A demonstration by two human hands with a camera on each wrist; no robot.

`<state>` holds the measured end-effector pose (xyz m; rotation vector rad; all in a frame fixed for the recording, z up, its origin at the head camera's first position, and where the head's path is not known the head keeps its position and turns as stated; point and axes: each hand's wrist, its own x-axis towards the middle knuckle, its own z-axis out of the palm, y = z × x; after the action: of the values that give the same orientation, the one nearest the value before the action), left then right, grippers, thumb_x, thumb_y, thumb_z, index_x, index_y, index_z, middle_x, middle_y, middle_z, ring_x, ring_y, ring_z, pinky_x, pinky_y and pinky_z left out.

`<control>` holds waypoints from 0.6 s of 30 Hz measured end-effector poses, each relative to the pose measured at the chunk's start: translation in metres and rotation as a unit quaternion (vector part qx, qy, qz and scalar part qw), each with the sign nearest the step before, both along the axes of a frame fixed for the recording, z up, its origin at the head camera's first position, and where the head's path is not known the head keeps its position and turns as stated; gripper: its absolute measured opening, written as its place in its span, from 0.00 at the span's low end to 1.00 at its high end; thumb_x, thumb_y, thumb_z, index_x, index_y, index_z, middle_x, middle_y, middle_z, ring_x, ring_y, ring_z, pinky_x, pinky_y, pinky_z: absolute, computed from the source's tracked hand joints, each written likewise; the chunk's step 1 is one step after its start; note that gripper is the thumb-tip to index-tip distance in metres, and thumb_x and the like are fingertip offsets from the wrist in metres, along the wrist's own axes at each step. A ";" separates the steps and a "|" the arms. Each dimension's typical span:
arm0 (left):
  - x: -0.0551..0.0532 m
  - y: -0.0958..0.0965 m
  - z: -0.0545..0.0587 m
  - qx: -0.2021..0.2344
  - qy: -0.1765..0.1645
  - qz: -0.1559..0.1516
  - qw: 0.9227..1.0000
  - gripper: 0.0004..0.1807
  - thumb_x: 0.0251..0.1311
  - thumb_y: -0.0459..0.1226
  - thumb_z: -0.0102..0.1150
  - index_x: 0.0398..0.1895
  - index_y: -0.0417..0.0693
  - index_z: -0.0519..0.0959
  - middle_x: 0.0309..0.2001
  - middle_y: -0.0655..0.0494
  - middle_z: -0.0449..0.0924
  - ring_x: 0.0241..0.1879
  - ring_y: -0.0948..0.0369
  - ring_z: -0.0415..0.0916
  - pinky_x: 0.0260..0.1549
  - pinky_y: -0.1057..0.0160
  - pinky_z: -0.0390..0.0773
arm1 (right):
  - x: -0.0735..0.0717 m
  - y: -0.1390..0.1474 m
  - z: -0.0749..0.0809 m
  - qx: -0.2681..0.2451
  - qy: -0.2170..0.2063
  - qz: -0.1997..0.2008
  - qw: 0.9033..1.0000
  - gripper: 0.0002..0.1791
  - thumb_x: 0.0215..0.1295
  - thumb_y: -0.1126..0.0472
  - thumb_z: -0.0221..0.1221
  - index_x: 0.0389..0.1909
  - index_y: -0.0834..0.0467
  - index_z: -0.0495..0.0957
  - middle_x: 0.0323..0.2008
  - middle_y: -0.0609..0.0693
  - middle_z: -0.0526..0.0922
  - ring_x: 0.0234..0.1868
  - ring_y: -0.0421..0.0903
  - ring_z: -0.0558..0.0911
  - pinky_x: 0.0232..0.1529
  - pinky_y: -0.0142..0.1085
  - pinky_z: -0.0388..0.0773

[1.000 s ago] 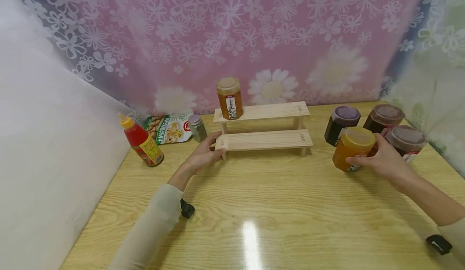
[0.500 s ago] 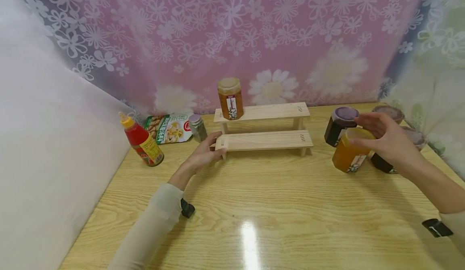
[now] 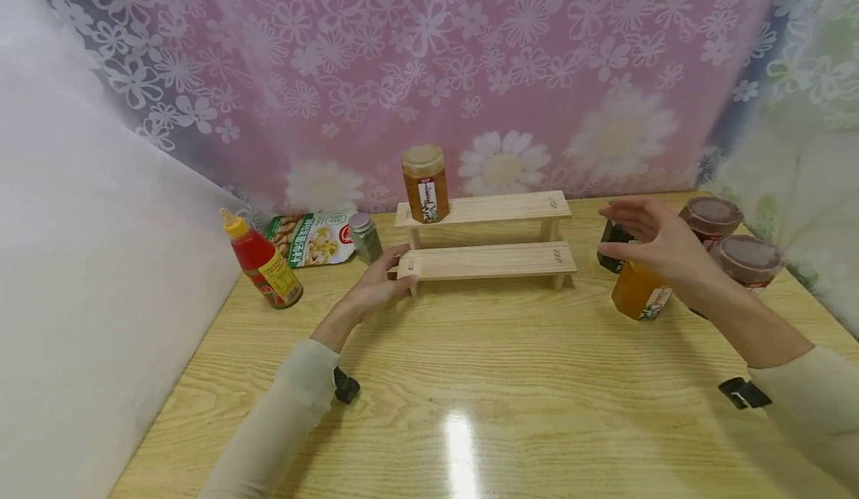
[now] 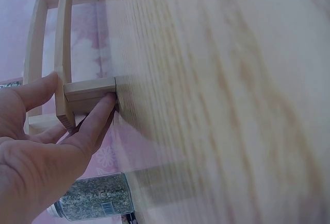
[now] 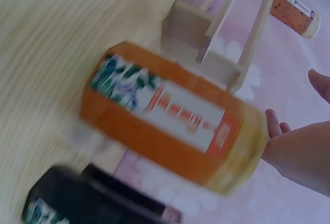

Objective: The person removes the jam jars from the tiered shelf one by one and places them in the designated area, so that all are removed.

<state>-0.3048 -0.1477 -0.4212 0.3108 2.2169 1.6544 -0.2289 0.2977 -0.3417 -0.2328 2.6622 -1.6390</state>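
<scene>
At the left end of a two-step wooden rack (image 3: pixel 490 260), my left hand (image 3: pixel 372 286) holds the lower step; in the left wrist view its thumb lies on the board and fingers reach the leg (image 4: pixel 93 91). On the right, my right hand (image 3: pixel 664 249) hovers over an orange jar (image 3: pixel 636 294), fingers loosely bent with nothing between them. That jar's label (image 5: pixel 180 113) faces the right wrist camera. Behind it, a dark jar (image 3: pixel 612 247) is mostly covered by the hand. A speckled orange jar (image 3: pixel 426 189) stands on the upper step's left end.
Two brown-lidded dark jars (image 3: pixel 711 215) stand at the far right. Left of the rack are a small shaker jar (image 3: pixel 365 238), a green-and-white food packet (image 3: pixel 322 239) and a red sauce bottle (image 3: pixel 265 264). A floral cloth (image 3: pixel 429 59) hangs behind the table.
My right hand let go of the orange jar, rose, and moved left over it and the dark jar behind. The left hand stays on the rack's end.
</scene>
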 end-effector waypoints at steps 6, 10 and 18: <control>0.000 0.000 -0.003 0.007 -0.002 0.004 1.000 0.40 0.75 0.33 0.58 0.84 0.51 0.51 0.78 0.39 0.55 0.71 0.42 0.66 0.64 0.45 0.76 | -0.014 -0.030 0.003 -0.047 -0.007 0.046 0.998 0.43 0.73 0.60 0.65 0.81 0.58 0.52 0.78 0.60 0.60 0.81 0.60 0.54 0.77 0.60 0.54; -0.001 0.000 -0.006 0.007 0.001 0.004 1.000 0.40 0.75 0.33 0.59 0.84 0.51 0.52 0.78 0.39 0.55 0.71 0.41 0.66 0.63 0.44 0.77 | -0.025 -0.051 0.004 -0.071 -0.003 0.056 0.996 0.44 0.72 0.62 0.67 0.81 0.59 0.53 0.78 0.58 0.62 0.81 0.57 0.56 0.78 0.57 0.52; -0.001 0.000 -0.004 0.006 0.004 0.002 1.000 0.40 0.75 0.33 0.59 0.84 0.52 0.52 0.79 0.39 0.55 0.72 0.41 0.65 0.64 0.44 0.76 | -0.046 -0.088 0.007 -0.111 -0.003 0.093 0.989 0.44 0.72 0.63 0.66 0.82 0.56 0.53 0.79 0.58 0.61 0.80 0.56 0.58 0.81 0.49 0.49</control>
<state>-0.3062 -0.1475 -0.4250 0.3162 2.2152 1.6725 -0.2747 0.2102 -0.3347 -0.4601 2.3667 -1.8667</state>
